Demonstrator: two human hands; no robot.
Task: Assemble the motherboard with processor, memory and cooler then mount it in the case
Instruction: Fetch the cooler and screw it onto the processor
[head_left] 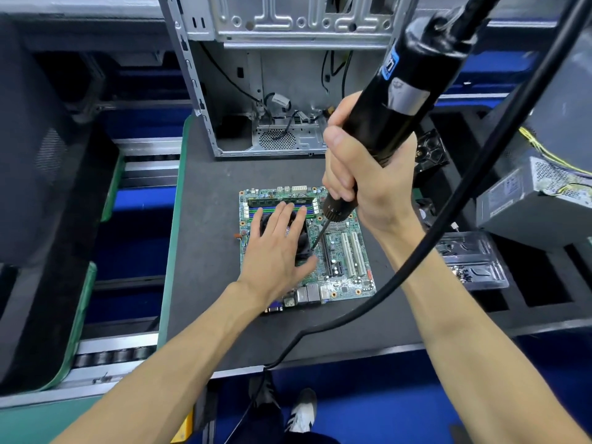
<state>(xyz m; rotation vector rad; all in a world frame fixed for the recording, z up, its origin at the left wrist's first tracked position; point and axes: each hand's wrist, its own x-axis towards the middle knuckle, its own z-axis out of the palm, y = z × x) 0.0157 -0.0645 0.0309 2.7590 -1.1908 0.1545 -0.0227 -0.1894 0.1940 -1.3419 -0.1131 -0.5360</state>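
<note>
Head view shows me the motherboard (336, 248) lying flat on the dark tabletop (205, 245), in front of the open metal case (256, 91). On the board sits the black cooler (302, 243), and my left hand (277, 248) rests on it with straight, spread fingers (282, 213). My right hand (362, 174) grips the black electric screwdriver (387, 100); its thin bit touches the cooler's right edge, just beside my left thumb. One memory stick (282, 200) stands in its slot, just beyond my left fingertips.
</note>
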